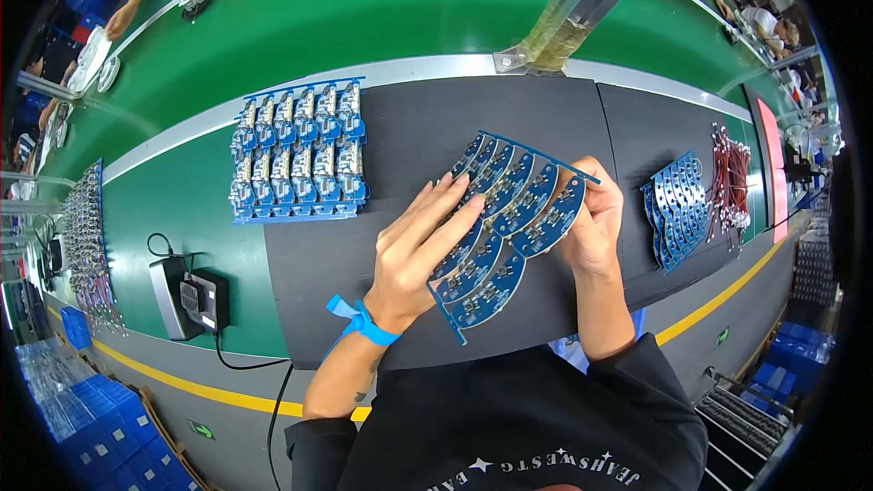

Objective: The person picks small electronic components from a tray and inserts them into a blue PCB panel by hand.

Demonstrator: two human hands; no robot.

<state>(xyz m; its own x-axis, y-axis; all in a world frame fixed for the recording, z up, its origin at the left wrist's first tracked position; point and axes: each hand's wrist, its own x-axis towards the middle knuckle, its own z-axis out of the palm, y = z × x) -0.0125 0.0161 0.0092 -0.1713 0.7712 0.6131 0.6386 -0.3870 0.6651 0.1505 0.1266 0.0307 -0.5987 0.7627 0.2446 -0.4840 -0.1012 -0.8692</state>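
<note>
Both my hands hold a blue panel of joined circuit boards (536,213), tilted above the dark mat. The boards have curved edges and small components, with narrow strips along two ends of the panel. My left hand (420,241), with a blue band at the wrist, has its fingers laid over the panel's left part; its thumb is hidden. At the upper right corner, my right hand (596,218) grips the edge, thumb near the top and the other fingers partly behind the boards.
Stacked blue board panels with white parts (298,153) lie at left on the mat (409,127). On the right are another blue panel (675,209) and bundled red wires (730,182). A black power adapter (205,300) sits far left. Beyond stand a metal post (582,9) and a green conveyor (364,9).
</note>
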